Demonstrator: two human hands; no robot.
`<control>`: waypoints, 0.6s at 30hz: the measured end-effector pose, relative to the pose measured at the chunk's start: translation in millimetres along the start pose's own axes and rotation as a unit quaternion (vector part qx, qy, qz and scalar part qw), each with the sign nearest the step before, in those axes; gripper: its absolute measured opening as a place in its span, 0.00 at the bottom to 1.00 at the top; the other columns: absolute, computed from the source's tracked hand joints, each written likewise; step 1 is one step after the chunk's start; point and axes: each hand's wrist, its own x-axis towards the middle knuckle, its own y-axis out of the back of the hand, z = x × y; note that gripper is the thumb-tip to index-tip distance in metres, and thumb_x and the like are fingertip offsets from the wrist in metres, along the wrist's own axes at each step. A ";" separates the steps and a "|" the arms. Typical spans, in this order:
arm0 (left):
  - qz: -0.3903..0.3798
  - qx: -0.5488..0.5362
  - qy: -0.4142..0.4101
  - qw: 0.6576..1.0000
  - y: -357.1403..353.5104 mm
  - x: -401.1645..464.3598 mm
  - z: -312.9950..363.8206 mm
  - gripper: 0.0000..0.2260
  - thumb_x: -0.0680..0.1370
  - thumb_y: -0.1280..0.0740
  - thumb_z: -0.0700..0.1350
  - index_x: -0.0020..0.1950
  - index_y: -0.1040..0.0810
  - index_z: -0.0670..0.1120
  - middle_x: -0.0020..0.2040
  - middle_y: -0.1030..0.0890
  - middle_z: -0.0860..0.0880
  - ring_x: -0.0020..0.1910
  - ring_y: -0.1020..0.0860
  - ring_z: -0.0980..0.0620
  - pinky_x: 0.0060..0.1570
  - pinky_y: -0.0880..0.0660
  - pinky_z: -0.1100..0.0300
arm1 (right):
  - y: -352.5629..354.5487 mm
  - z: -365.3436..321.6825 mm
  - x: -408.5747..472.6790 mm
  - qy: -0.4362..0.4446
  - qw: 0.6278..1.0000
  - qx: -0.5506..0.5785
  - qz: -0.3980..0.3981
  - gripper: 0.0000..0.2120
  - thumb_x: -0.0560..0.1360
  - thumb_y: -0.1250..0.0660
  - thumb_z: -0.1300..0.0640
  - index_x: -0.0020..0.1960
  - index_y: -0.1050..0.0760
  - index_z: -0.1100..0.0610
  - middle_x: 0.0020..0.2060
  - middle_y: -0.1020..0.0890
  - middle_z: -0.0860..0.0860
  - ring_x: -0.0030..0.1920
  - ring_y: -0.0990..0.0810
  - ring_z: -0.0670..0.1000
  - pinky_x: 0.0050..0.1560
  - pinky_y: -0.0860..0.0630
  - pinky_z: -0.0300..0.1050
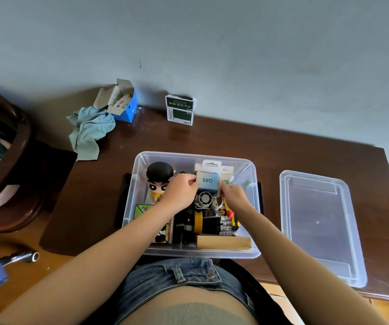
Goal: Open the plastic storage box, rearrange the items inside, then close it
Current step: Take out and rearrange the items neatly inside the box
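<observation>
We see the box (134, 195) open on the table (270, 151), its lid (317, 254) lying flat well to the right of it. Inside the box, toward its far wall, our left hand (181, 191) pinches the left edge of a small blue pack (207, 181) marked "Q88", while our right hand (233, 195) pinches its right edge. A figurine (158, 177) stands in the box's far left corner; batteries (227, 227) and a wooden block (224, 242) lie near its front wall.
</observation>
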 end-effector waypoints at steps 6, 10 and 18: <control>0.068 0.084 -0.028 0.994 7.4 3.1 -3.6 0.08 0.78 0.35 0.41 0.45 0.18 0.40 0.41 0.17 0.45 0.44 0.20 0.46 0.40 0.29 0.59 | -12.8 -2.2 -1.2 -0.012 0.998 0.040 -0.048 0.15 0.81 0.46 0.50 0.45 0.26 0.58 0.38 0.31 0.54 0.39 0.34 0.52 0.42 0.37 0.44; 0.073 0.130 -0.014 0.989 3.2 2.4 -1.4 0.10 0.79 0.35 0.47 0.53 0.19 0.43 0.49 0.18 0.46 0.47 0.21 0.48 0.40 0.29 0.59 | -9.4 1.0 0.8 -0.010 0.998 0.039 -0.040 0.12 0.79 0.45 0.55 0.39 0.31 0.57 0.36 0.32 0.55 0.35 0.35 0.51 0.38 0.38 0.44; 0.119 0.226 -0.059 0.965 -4.6 -2.1 -7.1 0.15 0.80 0.38 0.49 0.66 0.30 0.48 0.55 0.22 0.47 0.53 0.23 0.47 0.37 0.32 0.58 | -1.9 25.9 -1.9 -0.045 0.998 -0.024 -0.049 0.26 0.75 0.35 0.59 0.71 0.37 0.59 0.45 0.24 0.52 0.36 0.25 0.49 0.44 0.22 0.48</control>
